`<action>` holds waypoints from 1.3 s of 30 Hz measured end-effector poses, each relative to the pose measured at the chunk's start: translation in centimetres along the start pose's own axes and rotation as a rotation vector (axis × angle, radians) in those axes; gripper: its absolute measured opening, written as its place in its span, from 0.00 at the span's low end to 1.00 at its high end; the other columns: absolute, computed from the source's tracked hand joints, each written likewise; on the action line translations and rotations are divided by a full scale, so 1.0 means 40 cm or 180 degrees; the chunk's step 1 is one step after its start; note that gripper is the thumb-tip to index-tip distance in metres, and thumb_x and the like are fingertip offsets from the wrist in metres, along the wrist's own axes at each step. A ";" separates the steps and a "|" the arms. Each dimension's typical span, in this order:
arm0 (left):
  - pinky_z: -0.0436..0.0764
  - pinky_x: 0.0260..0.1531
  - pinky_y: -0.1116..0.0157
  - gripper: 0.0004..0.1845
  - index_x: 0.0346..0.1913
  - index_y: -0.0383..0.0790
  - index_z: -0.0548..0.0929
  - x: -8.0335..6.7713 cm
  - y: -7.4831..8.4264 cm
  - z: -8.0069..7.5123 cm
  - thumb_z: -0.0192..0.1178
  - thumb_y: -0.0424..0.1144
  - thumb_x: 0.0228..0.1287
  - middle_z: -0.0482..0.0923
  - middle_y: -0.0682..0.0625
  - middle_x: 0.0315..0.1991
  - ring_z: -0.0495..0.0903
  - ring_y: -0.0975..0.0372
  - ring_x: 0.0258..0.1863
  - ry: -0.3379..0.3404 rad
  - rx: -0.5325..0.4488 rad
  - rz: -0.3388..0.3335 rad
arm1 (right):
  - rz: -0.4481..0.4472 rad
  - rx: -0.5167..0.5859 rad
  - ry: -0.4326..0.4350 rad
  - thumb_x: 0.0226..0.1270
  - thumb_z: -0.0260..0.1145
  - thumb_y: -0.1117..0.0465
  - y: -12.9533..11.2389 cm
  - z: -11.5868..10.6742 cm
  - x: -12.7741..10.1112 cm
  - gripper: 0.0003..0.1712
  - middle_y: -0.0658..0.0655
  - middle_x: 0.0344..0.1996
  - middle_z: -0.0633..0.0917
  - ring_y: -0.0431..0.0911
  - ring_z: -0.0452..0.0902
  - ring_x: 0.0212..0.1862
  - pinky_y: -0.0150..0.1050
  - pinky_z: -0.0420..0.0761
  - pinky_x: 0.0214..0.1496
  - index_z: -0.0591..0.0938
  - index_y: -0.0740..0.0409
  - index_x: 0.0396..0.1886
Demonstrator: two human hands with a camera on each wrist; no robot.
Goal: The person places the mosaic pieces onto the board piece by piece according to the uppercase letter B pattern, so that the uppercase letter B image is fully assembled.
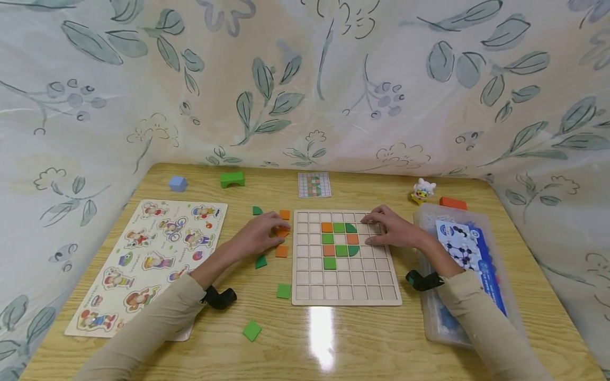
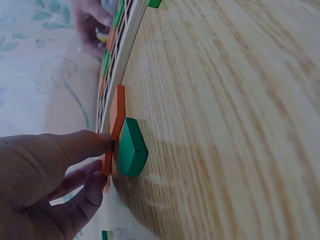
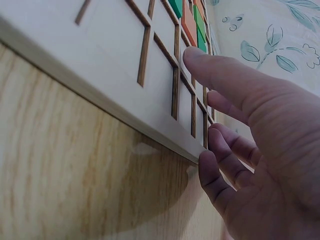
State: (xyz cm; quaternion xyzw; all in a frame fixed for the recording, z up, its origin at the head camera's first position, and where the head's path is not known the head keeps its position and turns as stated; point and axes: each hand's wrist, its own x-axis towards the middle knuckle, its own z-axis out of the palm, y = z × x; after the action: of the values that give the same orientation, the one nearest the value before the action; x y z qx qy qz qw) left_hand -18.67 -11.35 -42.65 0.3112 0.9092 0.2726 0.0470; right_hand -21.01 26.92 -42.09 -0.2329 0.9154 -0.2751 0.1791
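Orange tile pinched by our left hand; right hand spread at grid board. Box label we cannot read.

Orange tile pinched between my left fingers
The gridded wooden board, part-filled with green and orange tiles, lies flat under my right fingers.

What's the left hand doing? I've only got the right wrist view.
Observer: The left hand is pinching an orange tile.
Operator: Anything beyond the board, on the far side?
Observer: A small card, printed with a coloured grid pattern.
Operator: And to the right of the board?
Observer: A clear plastic box.
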 end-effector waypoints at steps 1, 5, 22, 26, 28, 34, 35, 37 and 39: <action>0.79 0.41 0.64 0.15 0.51 0.40 0.84 -0.001 0.001 0.000 0.67 0.36 0.61 0.80 0.47 0.44 0.78 0.59 0.40 0.0001 0.0015 -0.0005 | 0.0002 0.0005 -0.0004 0.60 0.72 0.50 0.000 0.000 0.000 0.29 0.63 0.56 0.67 0.54 0.65 0.55 0.48 0.68 0.53 0.77 0.54 0.59; 0.78 0.39 0.65 0.14 0.49 0.41 0.84 -0.007 0.010 -0.001 0.68 0.38 0.60 0.80 0.48 0.44 0.77 0.61 0.38 0.0006 0.0111 -0.0012 | 0.0019 -0.0005 -0.0017 0.60 0.71 0.50 -0.001 0.000 -0.001 0.29 0.63 0.56 0.67 0.54 0.65 0.55 0.48 0.68 0.54 0.77 0.55 0.59; 0.81 0.43 0.63 0.12 0.48 0.42 0.85 -0.014 0.050 -0.007 0.67 0.38 0.61 0.80 0.50 0.45 0.80 0.60 0.43 0.0149 0.0173 0.0085 | 0.0009 0.0014 -0.0008 0.60 0.71 0.50 0.002 0.002 0.002 0.29 0.62 0.56 0.67 0.53 0.65 0.55 0.47 0.68 0.53 0.77 0.54 0.59; 0.81 0.43 0.63 0.13 0.48 0.40 0.85 -0.009 0.085 0.000 0.66 0.36 0.61 0.79 0.49 0.47 0.80 0.61 0.42 0.0119 0.0107 0.0305 | -0.0003 0.0036 0.0006 0.59 0.72 0.51 0.005 0.001 0.002 0.29 0.62 0.56 0.67 0.53 0.64 0.55 0.48 0.67 0.54 0.77 0.54 0.59; 0.80 0.43 0.65 0.13 0.50 0.40 0.85 -0.007 0.105 0.007 0.65 0.36 0.62 0.78 0.50 0.48 0.79 0.62 0.42 0.0060 0.0119 0.0398 | -0.0012 0.0042 0.0015 0.59 0.72 0.51 0.006 0.002 0.002 0.29 0.62 0.56 0.67 0.53 0.65 0.56 0.48 0.68 0.55 0.77 0.54 0.59; 0.80 0.43 0.68 0.13 0.50 0.41 0.85 -0.003 0.159 0.028 0.65 0.37 0.63 0.77 0.49 0.48 0.78 0.62 0.41 -0.0145 0.0176 0.0667 | -0.0001 0.0050 0.0014 0.59 0.72 0.51 0.005 0.002 0.003 0.29 0.62 0.56 0.67 0.54 0.65 0.56 0.50 0.68 0.56 0.77 0.53 0.59; 0.80 0.43 0.68 0.13 0.50 0.41 0.86 -0.003 0.167 0.032 0.65 0.36 0.62 0.78 0.49 0.47 0.78 0.62 0.42 -0.0160 0.0168 0.0731 | -0.0002 0.0051 0.0012 0.60 0.72 0.51 0.004 0.002 0.003 0.29 0.62 0.56 0.67 0.54 0.65 0.56 0.50 0.68 0.56 0.77 0.54 0.59; 0.80 0.43 0.68 0.12 0.49 0.41 0.86 -0.004 0.179 0.038 0.65 0.36 0.62 0.78 0.49 0.46 0.78 0.61 0.42 -0.0181 0.0110 0.0839 | 0.0002 0.0050 0.0003 0.60 0.72 0.51 0.004 0.001 0.002 0.29 0.62 0.56 0.67 0.54 0.65 0.56 0.51 0.68 0.56 0.77 0.54 0.59; 0.80 0.43 0.69 0.12 0.48 0.41 0.86 -0.004 0.188 0.047 0.65 0.35 0.62 0.78 0.50 0.44 0.79 0.62 0.41 -0.0191 0.0032 0.0923 | 0.0017 0.0043 -0.0007 0.60 0.71 0.51 0.003 0.001 0.003 0.29 0.62 0.56 0.67 0.54 0.65 0.56 0.50 0.68 0.56 0.77 0.54 0.59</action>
State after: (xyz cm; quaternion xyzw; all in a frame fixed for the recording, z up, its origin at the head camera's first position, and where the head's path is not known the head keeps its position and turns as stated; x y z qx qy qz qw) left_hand -14.00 -5.62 -40.32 0.4475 0.8543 0.2625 0.0327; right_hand -21.11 26.93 -42.22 -0.2296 0.9139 -0.2806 0.1824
